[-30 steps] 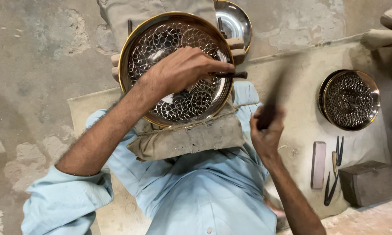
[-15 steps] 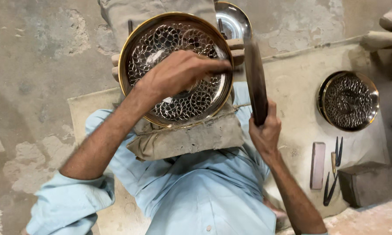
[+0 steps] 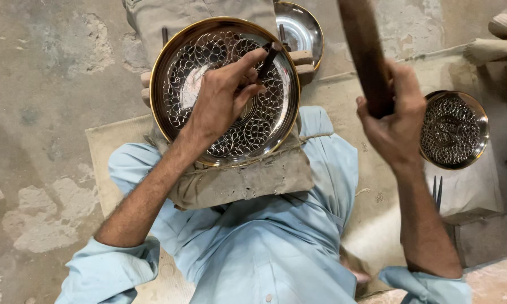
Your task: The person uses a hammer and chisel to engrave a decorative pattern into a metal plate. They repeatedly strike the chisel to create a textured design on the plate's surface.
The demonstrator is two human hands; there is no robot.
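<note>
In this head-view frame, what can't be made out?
- Wooden mallet: head cut off by the top edge.
- Chisel tip: hidden behind the left hand.
- Engraved plate centre: covered by that hand.
- Plain dish: partly behind the plate.
- Right hand hides the mallet grip.

I count three round metal plates: one engraved plate [image 3: 225, 90] under my hands, a second engraved plate [image 3: 454, 129] at right, one plain plate [image 3: 298, 28] behind. One chisel [image 3: 267, 61], one wooden mallet [image 3: 366, 53], one stone block [image 3: 481, 236], perhaps two thin tools [image 3: 437, 191] beside it.
</note>
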